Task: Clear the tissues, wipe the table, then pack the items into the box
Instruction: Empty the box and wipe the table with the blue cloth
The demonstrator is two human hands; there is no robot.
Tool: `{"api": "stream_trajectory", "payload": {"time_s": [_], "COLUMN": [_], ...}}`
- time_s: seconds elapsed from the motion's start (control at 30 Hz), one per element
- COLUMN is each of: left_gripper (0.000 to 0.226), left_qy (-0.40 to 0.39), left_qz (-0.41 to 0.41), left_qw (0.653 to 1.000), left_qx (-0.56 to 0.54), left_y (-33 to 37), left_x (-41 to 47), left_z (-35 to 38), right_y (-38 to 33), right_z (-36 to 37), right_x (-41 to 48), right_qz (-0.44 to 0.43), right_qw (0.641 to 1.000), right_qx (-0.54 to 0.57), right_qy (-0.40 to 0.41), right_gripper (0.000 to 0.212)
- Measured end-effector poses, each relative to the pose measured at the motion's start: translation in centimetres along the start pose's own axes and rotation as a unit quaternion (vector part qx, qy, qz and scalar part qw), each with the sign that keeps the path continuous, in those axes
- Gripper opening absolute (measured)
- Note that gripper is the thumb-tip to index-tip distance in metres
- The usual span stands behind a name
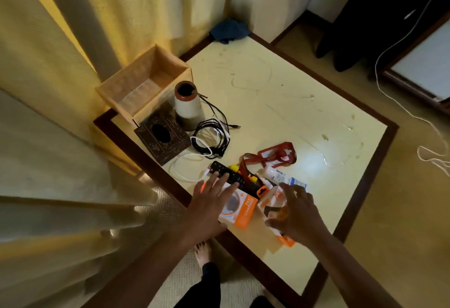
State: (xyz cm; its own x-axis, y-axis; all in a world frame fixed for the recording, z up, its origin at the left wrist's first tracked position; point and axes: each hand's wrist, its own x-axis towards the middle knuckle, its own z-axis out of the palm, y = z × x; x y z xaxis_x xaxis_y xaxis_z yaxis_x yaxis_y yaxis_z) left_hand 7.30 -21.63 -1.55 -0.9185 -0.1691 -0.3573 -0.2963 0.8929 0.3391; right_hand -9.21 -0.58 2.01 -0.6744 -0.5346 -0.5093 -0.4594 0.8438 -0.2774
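Cream-topped table (267, 93) shows wet streaks and no loose tissues that I can see, and the open woven box (121, 83) stands empty at its far left corner, so you seem to be at the packing step. Your left grip (209, 203) lies spread flat over the orange charger box (243, 212) and black remote (229, 173); your right grip (298, 210) curls over a second orange packet (272, 200), but I cannot tell whether it has closed on it. Next, take firm hold of one package and carry it past the coiled cables (214, 137) to the box.
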Motion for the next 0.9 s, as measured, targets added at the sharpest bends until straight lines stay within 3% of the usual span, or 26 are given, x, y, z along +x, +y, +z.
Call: {"api": "stream_trajectory", "payload": {"time_s": [0.1, 0.23, 0.43, 0.67, 0.8, 0.9], "left_gripper": [0.121, 0.113, 0.107, 0.11, 0.107, 0.101], "left_qy": [-0.079, -0.084, 0.061, 0.256, 0.286, 0.271], "left_qz": [0.015, 0.005, -0.041, -0.195, -0.277, -0.304], "left_qw": [0.992, 0.988, 0.997, 0.944, 0.913, 0.907], "left_qx": [0.099, 0.128, -0.001, -0.067, -0.092, -0.102], "left_y": [1.0, 1.3, 1.2, -2.2, -3.7, -4.0], "left_x": [1.5, 2.0, 0.3, -1.5, -1.3, -0.4], "left_z": [-0.4, -0.6, -2.4, -3.5, -2.3, -1.5], "right_y": [1.0, 1.2, 0.6, -4.3, -10.6, -15.1], "right_z": [2.4, 2.9, -0.5, -3.8, -4.2, -4.2], "right_x": [-0.9, -1.2, -1.5, 2.3, 6.1, 8.8], "right_qz": [-0.004, -0.023, -0.048, -0.081, -0.138, -0.134], "right_qw": [0.999, 0.998, 0.995, 0.973, 0.964, 0.962], "right_qx": [-0.037, -0.015, 0.06, 0.19, 0.147, 0.12], "right_qy": [0.026, 0.049, 0.066, 0.101, 0.174, 0.204], "right_gripper": [0.109, 0.102, 0.087, 0.074, 0.07, 0.07]}}
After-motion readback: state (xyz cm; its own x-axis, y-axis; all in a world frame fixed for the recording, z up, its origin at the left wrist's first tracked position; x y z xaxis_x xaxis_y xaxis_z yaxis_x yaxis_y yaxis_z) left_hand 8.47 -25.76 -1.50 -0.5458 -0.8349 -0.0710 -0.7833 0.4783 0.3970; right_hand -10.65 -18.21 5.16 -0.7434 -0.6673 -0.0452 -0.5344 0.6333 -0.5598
